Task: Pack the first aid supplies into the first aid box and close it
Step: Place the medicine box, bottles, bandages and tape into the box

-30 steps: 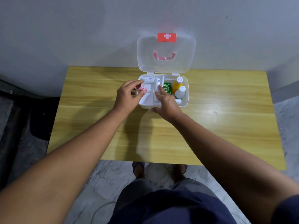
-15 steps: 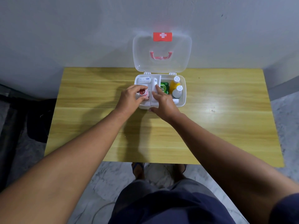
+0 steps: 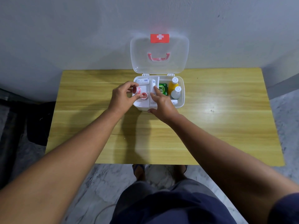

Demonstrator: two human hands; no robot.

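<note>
Head view shows your left hand (image 3: pixel 120 97) pinching a red-capped roll (image 3: pixel 144 95) in the first aid box (image 3: pixel 182 101) tray, right hand (image 3: pixel 162 103) spread, steadying it — let go crooked and the roll may block the lid (image 3: pixel 159 65).

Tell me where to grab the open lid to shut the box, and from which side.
Grip the lid by its free top edge, beside the red latch, coming from the front and above. It stands upright on hinges along the back rim of the box, so the far edge gives the most leverage and swings down toward you. The wall close behind likely leaves little room for a rear approach.
</note>
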